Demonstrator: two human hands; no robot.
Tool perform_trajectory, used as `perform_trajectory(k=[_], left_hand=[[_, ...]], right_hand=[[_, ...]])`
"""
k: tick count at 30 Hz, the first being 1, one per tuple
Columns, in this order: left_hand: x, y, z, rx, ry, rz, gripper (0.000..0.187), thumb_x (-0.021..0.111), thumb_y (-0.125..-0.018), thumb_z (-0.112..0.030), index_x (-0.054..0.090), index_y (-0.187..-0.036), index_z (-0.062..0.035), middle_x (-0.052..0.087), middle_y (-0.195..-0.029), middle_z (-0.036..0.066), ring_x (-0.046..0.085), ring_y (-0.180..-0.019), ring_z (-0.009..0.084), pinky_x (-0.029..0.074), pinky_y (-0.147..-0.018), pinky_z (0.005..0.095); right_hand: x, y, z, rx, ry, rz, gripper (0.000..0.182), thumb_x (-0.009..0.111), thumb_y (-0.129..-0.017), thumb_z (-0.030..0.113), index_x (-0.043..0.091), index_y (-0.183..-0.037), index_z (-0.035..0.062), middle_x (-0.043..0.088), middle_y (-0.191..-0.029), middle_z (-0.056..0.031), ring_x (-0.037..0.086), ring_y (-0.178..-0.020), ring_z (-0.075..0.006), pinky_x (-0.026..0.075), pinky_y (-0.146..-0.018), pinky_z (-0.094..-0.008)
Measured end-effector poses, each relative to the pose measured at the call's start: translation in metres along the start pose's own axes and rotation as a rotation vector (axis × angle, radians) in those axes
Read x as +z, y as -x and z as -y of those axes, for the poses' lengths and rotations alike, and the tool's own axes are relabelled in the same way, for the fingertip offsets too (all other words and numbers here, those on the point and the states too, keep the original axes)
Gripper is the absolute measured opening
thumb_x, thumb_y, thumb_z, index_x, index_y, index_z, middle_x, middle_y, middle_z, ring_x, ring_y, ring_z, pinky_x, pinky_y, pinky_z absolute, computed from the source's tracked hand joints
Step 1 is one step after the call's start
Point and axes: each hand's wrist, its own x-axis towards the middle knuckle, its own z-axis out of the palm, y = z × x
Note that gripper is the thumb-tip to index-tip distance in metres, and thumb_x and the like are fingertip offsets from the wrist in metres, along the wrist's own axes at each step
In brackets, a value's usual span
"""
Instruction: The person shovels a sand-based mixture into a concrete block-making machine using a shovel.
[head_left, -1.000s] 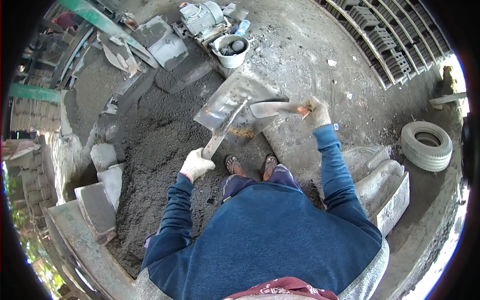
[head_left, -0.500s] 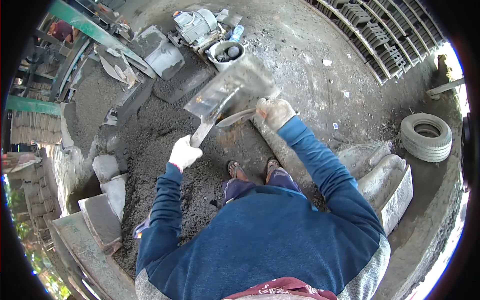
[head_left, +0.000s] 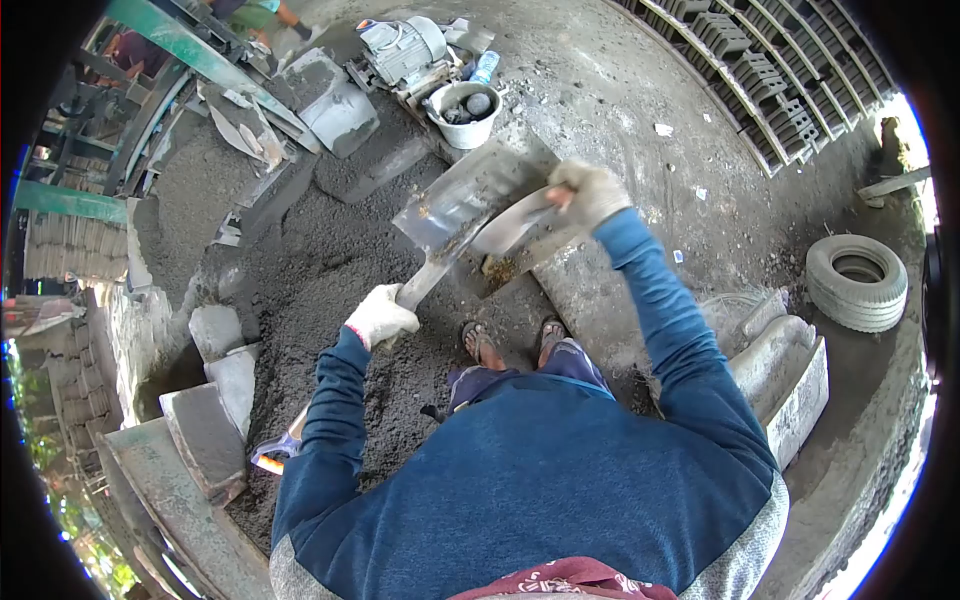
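My left hand point(head_left: 382, 316), in a white glove, is closed around the shaft of a shovel point(head_left: 478, 192). The shovel's wide metal blade points away from me, with brown residue near its socket. Beside my left forearm shows its purple-and-orange grip point(head_left: 276, 454). My right hand point(head_left: 590, 195), also gloved, is closed on a flat metal scraper point(head_left: 512, 226) with a rounded end. That scraper overlaps the lower right edge of the shovel blade in this view, and its held end is hidden by my fingers.
Dark sand-like mix point(head_left: 325, 270) lies at my left. Ahead stand a bucket point(head_left: 466, 128) and an electric motor point(head_left: 402, 50). To the right are a tire point(head_left: 857, 283) and concrete trough pieces point(head_left: 785, 375). Racks of grey tiles point(head_left: 740, 60) stand far right; a person's leg shows far left.
My right hand has moved right and slightly up with the scraper. The shovel blade has swung right and down, and my left hand has shifted slightly right and down.
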Motion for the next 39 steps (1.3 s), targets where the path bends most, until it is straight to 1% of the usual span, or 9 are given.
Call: perform_trajectory(k=[2,5,15,20,22,26,30,33,39], left_hand=[[0.004,-0.011,0.009,0.000,0.050,0.018,0.039,0.073,-0.062,-0.005,0.060,-0.097,0.0038,0.059,-0.064,0.007,0.054,-0.044,0.0155,0.044,-0.039,0.0324],[-0.002,-0.013,0.012,-0.030,0.083,0.039,0.040,0.073,-0.062,-0.004,0.061,-0.099,0.0045,0.059,-0.063,0.008,0.053,-0.041,0.0158,0.043,-0.037,0.0321],[0.007,0.001,-0.004,-0.016,-0.044,-0.153,0.049,0.072,-0.062,-0.010,0.061,-0.107,0.0065,0.060,-0.068,0.008,0.058,-0.051,0.0167,0.046,-0.047,0.0317],[0.002,-0.012,0.012,0.148,-0.376,-0.345,0.041,0.069,-0.062,-0.020,0.062,-0.097,0.0013,0.067,-0.087,0.023,0.067,-0.086,0.0374,0.051,-0.077,0.0403],[0.003,-0.012,0.013,0.200,-0.434,-0.407,0.041,0.068,-0.064,-0.022,0.062,-0.097,0.0015,0.067,-0.091,0.025,0.065,-0.090,0.0409,0.051,-0.079,0.0419],[0.011,-0.023,0.019,0.290,-0.469,-0.459,0.040,0.067,-0.065,-0.024,0.061,-0.095,0.0017,0.065,-0.092,0.027,0.064,-0.091,0.0429,0.051,-0.079,0.0438],[0.006,-0.017,0.014,0.279,-0.455,-0.429,0.037,0.068,-0.065,-0.023,0.059,-0.091,0.0011,0.065,-0.088,0.025,0.065,-0.087,0.0421,0.051,-0.075,0.0435],[0.012,-0.023,0.019,0.316,-0.410,-0.415,0.037,0.069,-0.064,-0.023,0.059,-0.090,0.0006,0.065,-0.085,0.024,0.065,-0.084,0.0413,0.051,-0.073,0.0432],[0.009,-0.026,0.020,0.306,-0.384,-0.357,0.036,0.071,-0.063,-0.024,0.059,-0.087,0.0003,0.065,-0.088,0.025,0.064,-0.085,0.0413,0.051,-0.074,0.0433]], right_hand=[[0.024,0.012,0.024,-0.162,0.121,-0.118,0.010,0.070,-0.081,0.004,0.062,-0.086,0.0094,0.067,-0.084,-0.0097,0.067,-0.077,-0.0262,0.058,-0.072,-0.0371],[-0.004,0.009,0.011,0.226,-0.016,-0.065,0.009,0.070,-0.083,0.006,0.063,-0.088,0.0100,0.067,-0.086,-0.0114,0.067,-0.083,-0.0265,0.057,-0.076,-0.0393],[-0.023,0.000,0.011,0.077,0.270,0.068,0.006,0.065,-0.086,0.010,0.062,-0.091,0.0113,0.066,-0.082,-0.0103,0.067,-0.077,-0.0232,0.058,-0.073,-0.0365],[-0.001,0.012,0.025,0.322,0.290,0.121,0.007,0.063,-0.089,0.014,0.065,-0.095,0.0129,0.066,-0.079,-0.0095,0.066,-0.070,-0.0216,0.059,-0.070,-0.0379],[-0.022,0.004,0.024,0.476,0.181,0.050,0.010,0.062,-0.091,0.016,0.067,-0.099,0.0133,0.067,-0.081,-0.0110,0.068,-0.078,-0.0213,0.058,-0.076,-0.0374],[0.050,0.015,0.028,0.232,0.462,0.057,0.009,0.063,-0.090,0.015,0.065,-0.094,0.0075,0.069,-0.091,-0.0144,0.069,-0.077,-0.0222,0.058,-0.069,-0.0364],[-0.032,0.008,0.009,0.522,-0.005,-0.044,0.011,0.063,-0.090,0.014,0.065,-0.097,0.0053,0.069,-0.094,-0.0182,0.069,-0.094,-0.0230,0.055,-0.093,-0.0411],[0.015,0.011,0.049,0.518,0.359,0.202,0.007,0.063,-0.090,0.012,0.065,-0.093,0.0057,0.067,-0.100,-0.0191,0.069,-0.088,-0.0200,0.057,-0.085,-0.0412],[-0.021,0.034,0.029,0.465,0.259,-0.066,0.007,0.058,-0.094,0.013,0.062,-0.094,0.0076,0.065,-0.088,-0.0139,0.068,-0.083,-0.0223,0.058,-0.077,-0.0397]])
